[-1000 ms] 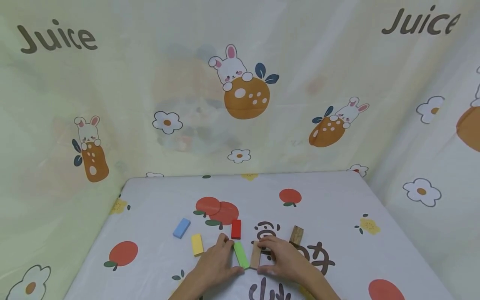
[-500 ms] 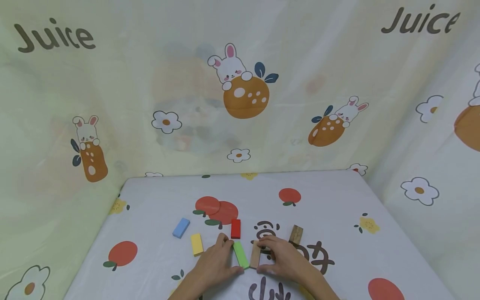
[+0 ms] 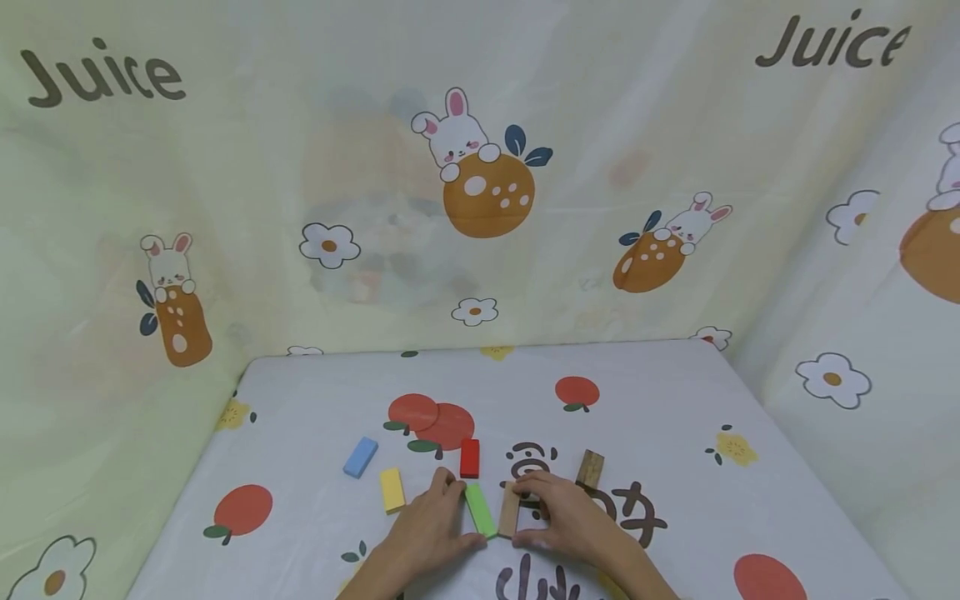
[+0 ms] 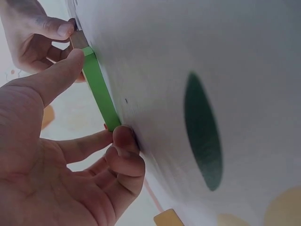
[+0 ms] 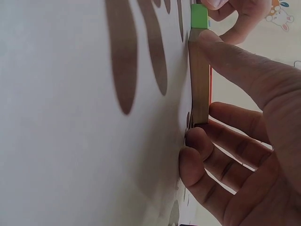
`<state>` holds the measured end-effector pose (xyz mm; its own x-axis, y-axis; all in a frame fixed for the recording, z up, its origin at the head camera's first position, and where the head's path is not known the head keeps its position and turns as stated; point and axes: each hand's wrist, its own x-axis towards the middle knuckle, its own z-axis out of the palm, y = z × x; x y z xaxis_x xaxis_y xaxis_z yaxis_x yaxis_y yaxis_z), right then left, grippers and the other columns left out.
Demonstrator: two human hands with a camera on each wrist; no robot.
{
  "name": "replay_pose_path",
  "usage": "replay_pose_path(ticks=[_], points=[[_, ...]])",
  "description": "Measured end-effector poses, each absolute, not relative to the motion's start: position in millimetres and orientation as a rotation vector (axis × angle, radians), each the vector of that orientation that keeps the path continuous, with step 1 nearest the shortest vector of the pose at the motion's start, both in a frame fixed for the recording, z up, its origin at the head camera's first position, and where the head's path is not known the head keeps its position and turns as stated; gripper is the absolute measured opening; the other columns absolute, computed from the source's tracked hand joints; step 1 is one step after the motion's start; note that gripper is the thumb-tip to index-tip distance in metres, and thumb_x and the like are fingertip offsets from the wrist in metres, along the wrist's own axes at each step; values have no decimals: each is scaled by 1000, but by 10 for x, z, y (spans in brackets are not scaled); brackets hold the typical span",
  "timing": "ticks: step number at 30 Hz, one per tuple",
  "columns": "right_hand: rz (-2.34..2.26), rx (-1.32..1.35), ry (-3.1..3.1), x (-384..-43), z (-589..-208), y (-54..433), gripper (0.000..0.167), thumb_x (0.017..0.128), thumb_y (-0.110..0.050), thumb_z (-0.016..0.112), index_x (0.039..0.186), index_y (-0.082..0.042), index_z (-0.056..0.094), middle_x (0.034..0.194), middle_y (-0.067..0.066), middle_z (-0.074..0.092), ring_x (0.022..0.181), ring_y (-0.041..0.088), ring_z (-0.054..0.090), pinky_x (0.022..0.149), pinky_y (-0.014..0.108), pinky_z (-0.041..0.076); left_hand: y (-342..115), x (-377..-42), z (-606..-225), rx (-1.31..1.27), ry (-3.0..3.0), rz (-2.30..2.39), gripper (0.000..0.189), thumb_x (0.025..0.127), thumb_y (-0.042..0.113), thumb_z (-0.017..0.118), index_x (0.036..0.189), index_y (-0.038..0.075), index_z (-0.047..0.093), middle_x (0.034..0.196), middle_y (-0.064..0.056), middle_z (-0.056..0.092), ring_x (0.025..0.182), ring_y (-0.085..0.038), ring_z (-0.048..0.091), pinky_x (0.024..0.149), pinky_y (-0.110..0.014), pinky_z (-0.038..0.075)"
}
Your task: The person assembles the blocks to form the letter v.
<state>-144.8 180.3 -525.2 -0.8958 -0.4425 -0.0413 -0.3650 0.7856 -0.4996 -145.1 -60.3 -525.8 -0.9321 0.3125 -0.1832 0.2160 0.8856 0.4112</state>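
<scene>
My left hand (image 3: 426,527) grips a green block (image 3: 481,511) lengthwise, thumb at the near end and fingertips at the far end. In the left wrist view the green block (image 4: 100,89) lies along the tabletop between thumb and fingers. A light brown wooden block (image 3: 509,510) is held the same way by my right hand (image 3: 573,518). The right wrist view shows this wooden block (image 5: 200,75) with the thumb on its near end. Both blocks lie flat, their near ends close together and far ends apart, like a narrow V.
A red block (image 3: 469,458) lies just beyond the green one. To the left are a yellow block (image 3: 392,490) and a blue block (image 3: 361,457). A darker brown block (image 3: 590,469) lies beyond my right hand. Patterned curtains (image 3: 375,275) stand behind and beside the table (image 3: 645,400).
Both hands keep their grip on the green and wooden blocks, which stay put on the table. The head view has shifted very slightly.
</scene>
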Motion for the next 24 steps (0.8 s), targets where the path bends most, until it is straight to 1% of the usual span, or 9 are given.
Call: replay_pose_path(ticks=[7, 14, 24], points=[[-734, -662, 2828, -1450, -5261, 1809, 66, 79, -49, 91, 134, -19, 71, 142, 4, 69, 130, 29, 66, 110, 51, 56, -596, -1440, -5245, 395, 2804, 573, 83, 78, 52, 91, 141, 5, 63, 134, -10, 53, 89, -21, 61, 90, -42, 65], [-742, -656, 2838, -1441, -5250, 1805, 67, 79, -49, 91, 135, -17, 71, 142, 5, 69, 131, 31, 66, 110, 52, 55, -600, -1447, -5260, 389, 2806, 581, 83, 78, 53, 91, 140, 6, 62, 136, -11, 54, 90, -22, 61, 91, -43, 65], [-728, -677, 2863, -1413, -5242, 1803, 69, 79, -49, 92, 133, -13, 71, 139, 8, 70, 128, 33, 67, 108, 53, 57, -602, -1436, -5262, 401, 2812, 568, 84, 77, 54, 91, 139, 5, 62, 134, -11, 54, 87, -20, 61, 89, -40, 66]])
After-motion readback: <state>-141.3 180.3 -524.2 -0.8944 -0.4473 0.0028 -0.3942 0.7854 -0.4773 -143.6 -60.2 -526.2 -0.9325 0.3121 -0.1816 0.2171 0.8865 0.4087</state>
